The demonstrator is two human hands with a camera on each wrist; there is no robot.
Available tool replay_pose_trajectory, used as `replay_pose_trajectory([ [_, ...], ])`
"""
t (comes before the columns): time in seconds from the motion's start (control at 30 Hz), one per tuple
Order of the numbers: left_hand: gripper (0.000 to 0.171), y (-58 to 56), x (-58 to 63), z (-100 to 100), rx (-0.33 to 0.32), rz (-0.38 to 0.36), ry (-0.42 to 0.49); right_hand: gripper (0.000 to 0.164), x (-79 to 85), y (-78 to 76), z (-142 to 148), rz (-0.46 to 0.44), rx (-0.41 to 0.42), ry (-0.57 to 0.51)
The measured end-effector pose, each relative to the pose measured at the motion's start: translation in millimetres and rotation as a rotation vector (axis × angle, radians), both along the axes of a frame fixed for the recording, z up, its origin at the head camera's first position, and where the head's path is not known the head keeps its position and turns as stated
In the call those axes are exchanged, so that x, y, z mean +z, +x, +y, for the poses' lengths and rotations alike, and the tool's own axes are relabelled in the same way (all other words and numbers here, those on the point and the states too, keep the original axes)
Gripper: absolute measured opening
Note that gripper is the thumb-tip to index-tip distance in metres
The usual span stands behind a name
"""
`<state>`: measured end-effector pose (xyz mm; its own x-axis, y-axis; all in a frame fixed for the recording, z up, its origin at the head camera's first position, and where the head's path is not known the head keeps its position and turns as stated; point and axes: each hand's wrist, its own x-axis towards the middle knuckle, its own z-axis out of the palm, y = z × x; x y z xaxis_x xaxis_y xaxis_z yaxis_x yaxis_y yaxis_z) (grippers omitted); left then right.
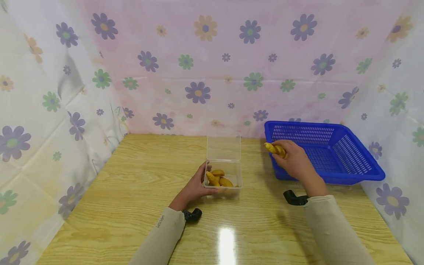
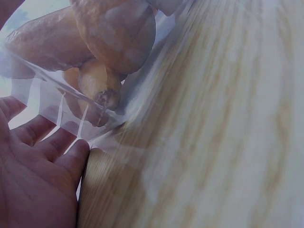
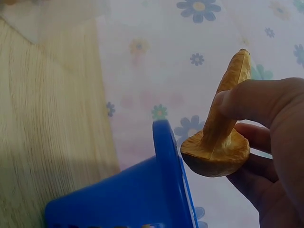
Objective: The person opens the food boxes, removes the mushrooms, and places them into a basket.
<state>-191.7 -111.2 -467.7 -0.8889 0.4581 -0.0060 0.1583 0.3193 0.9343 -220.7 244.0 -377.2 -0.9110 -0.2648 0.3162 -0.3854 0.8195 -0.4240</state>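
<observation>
My right hand (image 1: 297,162) pinches a yellow-brown mushroom (image 3: 216,154) between thumb and fingers, over the left rim of the blue basket (image 1: 334,180). In the right wrist view its stem points up and its rounded cap faces down. At the middle of the table stands a clear plastic box (image 1: 241,175) with its lid (image 1: 223,148) swung back. My left hand (image 1: 196,186) holds the box at its left side, thumb along the front, fingers behind. Several similar mushrooms (image 1: 226,182) lie inside; the left wrist view shows them close up through the clear wall (image 2: 47,90).
The blue basket has slotted walls and stands at the table's right rear, near the flowered cloth (image 1: 198,55) that hangs behind and at both sides. Black wrist mounts (image 1: 293,198) stick out from both sleeves. Wood-grain tabletop (image 1: 132,176) stretches left of the box.
</observation>
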Motion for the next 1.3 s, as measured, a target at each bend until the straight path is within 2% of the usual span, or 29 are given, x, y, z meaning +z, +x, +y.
replay_pose_trajectory([
  [0.43,0.112,-0.1,0.0,0,0.000,-0.006,-0.006,0.042,3.9,1.0,20,-0.081,-0.073,0.006],
  [0.67,0.112,-0.2,-0.5,0,0.000,-0.001,-0.007,0.046,4.6,-1.4,32,-0.113,-0.083,0.008],
  [1.3,0.112,1.0,3.8,1,0.014,-0.009,-0.037,0.044,0.2,-10.2,57,-0.168,-0.114,0.086],
])
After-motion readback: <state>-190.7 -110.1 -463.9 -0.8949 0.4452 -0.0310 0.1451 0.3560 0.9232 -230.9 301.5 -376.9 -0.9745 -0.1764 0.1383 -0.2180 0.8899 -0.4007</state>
